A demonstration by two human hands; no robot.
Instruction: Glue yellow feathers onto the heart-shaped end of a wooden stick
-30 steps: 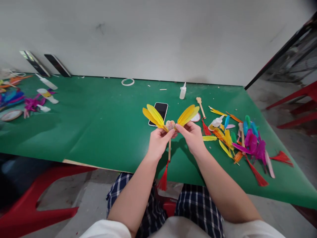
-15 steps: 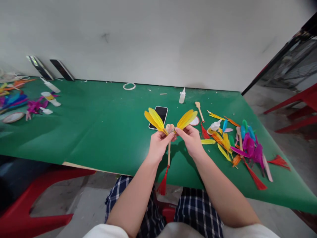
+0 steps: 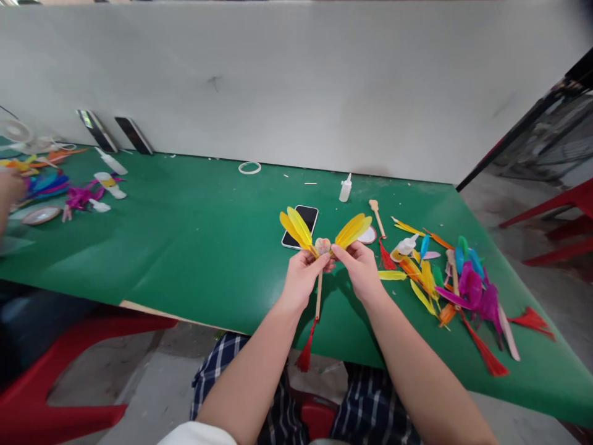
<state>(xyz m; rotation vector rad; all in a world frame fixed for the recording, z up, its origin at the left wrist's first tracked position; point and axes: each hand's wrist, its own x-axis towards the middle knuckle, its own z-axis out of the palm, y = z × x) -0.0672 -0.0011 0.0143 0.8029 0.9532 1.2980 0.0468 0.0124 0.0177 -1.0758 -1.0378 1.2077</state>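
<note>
Between my two hands is a wooden stick (image 3: 319, 295) with a rounded, pale pinkish head (image 3: 323, 246); a red tassel (image 3: 306, 355) hangs from its lower end. My left hand (image 3: 301, 278) is closed around the stick just below the head, beside the left yellow feathers (image 3: 298, 227). On the other side, my right hand (image 3: 360, 269) pinches the base of the right yellow feathers (image 3: 353, 229) against the head. Both feather groups fan outward and up. My fingers hide the feather bases, so I cannot tell whether they are attached.
A phone (image 3: 306, 216) lies behind the feathers on the green table (image 3: 199, 247). Glue bottles (image 3: 345, 188), another tasselled stick (image 3: 377, 219) and loose coloured feathers (image 3: 471, 284) lie to the right. At the far left, another person's hand (image 3: 10, 191) is near more feathers.
The camera view has shifted slightly, and another person's hand has come into view at the far left. My hands keep nearly the same grip on the stick and feathers.
</note>
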